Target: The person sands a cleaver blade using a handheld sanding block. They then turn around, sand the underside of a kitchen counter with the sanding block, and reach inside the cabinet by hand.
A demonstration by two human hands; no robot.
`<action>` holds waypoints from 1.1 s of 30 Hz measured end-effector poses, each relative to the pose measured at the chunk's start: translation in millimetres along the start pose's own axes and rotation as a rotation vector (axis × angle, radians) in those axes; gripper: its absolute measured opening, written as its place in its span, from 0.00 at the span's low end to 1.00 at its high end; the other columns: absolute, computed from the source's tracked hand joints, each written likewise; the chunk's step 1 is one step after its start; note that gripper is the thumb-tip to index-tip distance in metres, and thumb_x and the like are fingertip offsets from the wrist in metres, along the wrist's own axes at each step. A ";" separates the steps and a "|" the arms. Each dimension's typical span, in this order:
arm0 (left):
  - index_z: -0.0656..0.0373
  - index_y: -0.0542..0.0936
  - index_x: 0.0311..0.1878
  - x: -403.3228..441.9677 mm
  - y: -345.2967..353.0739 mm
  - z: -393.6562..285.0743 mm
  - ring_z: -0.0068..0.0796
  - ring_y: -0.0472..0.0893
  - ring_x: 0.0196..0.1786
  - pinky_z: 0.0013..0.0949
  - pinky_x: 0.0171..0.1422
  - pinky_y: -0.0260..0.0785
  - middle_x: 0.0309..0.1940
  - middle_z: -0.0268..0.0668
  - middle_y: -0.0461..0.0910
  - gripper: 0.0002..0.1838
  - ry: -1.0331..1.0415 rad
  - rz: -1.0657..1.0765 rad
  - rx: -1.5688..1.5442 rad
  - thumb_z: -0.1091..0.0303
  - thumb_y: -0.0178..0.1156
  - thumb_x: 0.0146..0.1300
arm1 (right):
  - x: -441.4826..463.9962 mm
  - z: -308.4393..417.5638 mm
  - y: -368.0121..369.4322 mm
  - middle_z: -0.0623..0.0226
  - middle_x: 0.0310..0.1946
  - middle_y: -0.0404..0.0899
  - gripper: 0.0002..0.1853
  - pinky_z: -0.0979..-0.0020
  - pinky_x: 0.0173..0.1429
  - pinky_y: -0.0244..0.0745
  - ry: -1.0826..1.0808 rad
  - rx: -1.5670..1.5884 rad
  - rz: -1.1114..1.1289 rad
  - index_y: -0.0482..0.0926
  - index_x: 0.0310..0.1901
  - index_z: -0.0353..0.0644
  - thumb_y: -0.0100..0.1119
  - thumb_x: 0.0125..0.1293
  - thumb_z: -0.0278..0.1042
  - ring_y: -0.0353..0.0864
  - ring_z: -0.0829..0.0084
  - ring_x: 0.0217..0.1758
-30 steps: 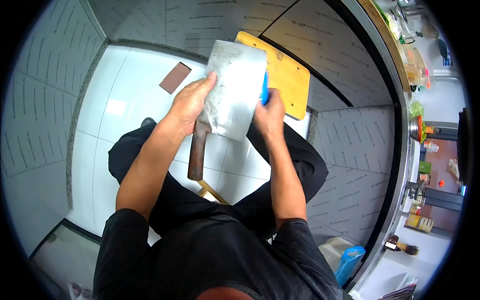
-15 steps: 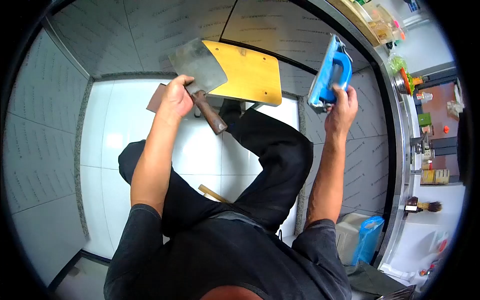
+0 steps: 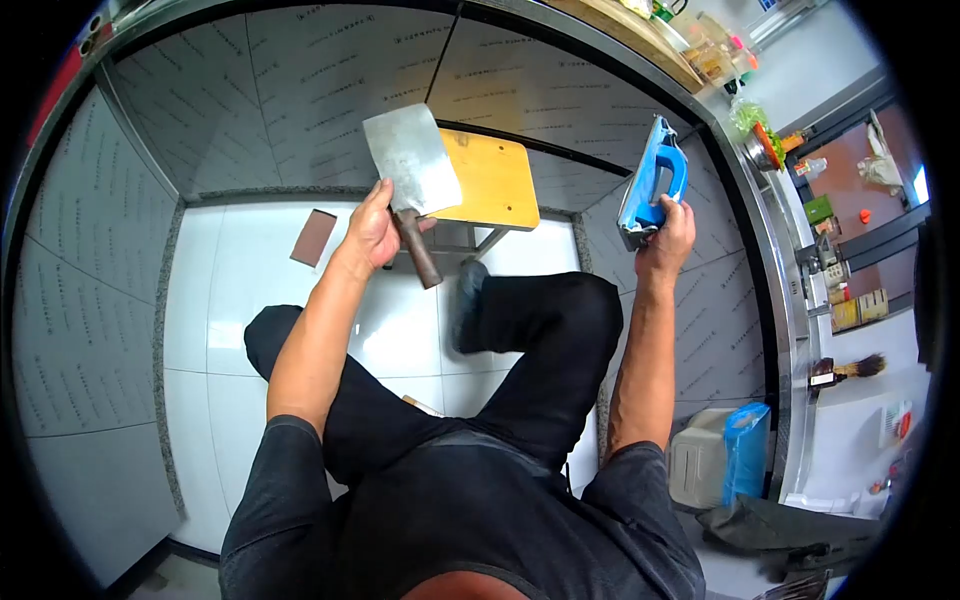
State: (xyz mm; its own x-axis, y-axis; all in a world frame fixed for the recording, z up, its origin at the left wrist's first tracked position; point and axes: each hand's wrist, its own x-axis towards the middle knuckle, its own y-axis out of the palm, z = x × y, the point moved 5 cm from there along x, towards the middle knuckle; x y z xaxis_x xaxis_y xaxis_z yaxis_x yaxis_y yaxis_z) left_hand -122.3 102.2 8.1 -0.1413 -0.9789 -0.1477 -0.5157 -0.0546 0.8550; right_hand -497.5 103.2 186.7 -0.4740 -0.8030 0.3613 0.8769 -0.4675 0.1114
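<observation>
My left hand (image 3: pixel 376 232) holds a cleaver (image 3: pixel 412 160) near the base of its wide metal blade, with the thumb on the near face. The dark wooden handle points down toward my lap. Out to the right, my right hand (image 3: pixel 670 236) grips a blue hand sander (image 3: pixel 652 180) by the lower end of its handle. Partly behind the blade is a yellow wooden stool (image 3: pixel 495 180). A brown rectangular sheet (image 3: pixel 314 238) lies on the floor left of my left hand.
My bent legs are spread over the white tiled floor (image 3: pixel 240 290). Grey panelled cabinets stand ahead. On the right, a counter (image 3: pixel 790 330) bears bottles, a vegetable bowl and a brush (image 3: pixel 850 368). A bin (image 3: pixel 698 458) with a blue bag stands below it.
The sander has moved away from the blade, out to the right. The cleaver has shifted left and turned in my left hand. Lately my right foot has drawn back from the stool, and the view has shifted.
</observation>
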 end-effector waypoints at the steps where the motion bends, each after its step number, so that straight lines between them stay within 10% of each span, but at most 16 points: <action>1: 0.56 0.66 0.66 -3.0 -2.6 0.1 0.41 0.80 0.53 0.49 0.56 0.78 0.53 0.44 0.76 0.23 0.006 -0.064 0.020 0.50 0.44 0.78 | -0.9 0.1 1.0 0.66 0.35 0.77 0.16 0.73 0.41 0.73 -0.006 -0.002 0.004 0.74 0.47 0.31 0.60 0.63 0.34 0.76 0.77 0.35; 9: 0.54 0.68 0.56 20.1 -7.2 79.5 0.32 0.74 0.28 0.36 0.27 0.73 0.38 0.37 0.73 0.23 -0.210 -0.324 0.103 0.45 0.54 0.72 | 17.7 -66.4 -14.6 0.67 0.29 0.77 0.13 0.75 0.39 0.71 0.020 -0.095 0.017 0.74 0.44 0.35 0.56 0.60 0.32 0.75 0.78 0.32; 19: 0.56 0.72 0.52 89.4 27.4 223.5 0.27 0.72 0.26 0.35 0.28 0.74 0.35 0.37 0.74 0.13 -0.223 -0.282 0.195 0.58 0.53 0.75 | 37.3 -173.0 -93.5 0.60 0.31 0.79 0.19 0.69 0.41 0.73 0.114 -0.309 0.040 0.75 0.43 0.30 0.60 0.53 0.34 0.77 0.71 0.33; 33: 0.59 0.71 0.45 125.5 3.7 236.8 0.34 0.75 0.25 0.35 0.28 0.72 0.27 0.38 0.71 0.18 -0.291 -0.593 0.318 0.54 0.60 0.71 | 35.5 -178.7 -101.2 0.58 0.30 0.79 0.18 0.70 0.41 0.74 0.224 -0.266 -0.008 0.74 0.42 0.27 0.60 0.53 0.31 0.77 0.72 0.32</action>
State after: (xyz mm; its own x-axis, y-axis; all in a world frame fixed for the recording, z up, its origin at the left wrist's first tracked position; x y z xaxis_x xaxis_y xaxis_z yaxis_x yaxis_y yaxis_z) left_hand -342.0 25.8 -125.0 0.0422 -0.7082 -0.7048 -0.7892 -0.4562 0.4111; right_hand -617.3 55.9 22.9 -0.5122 -0.8463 0.1461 0.8357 -0.5304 -0.1423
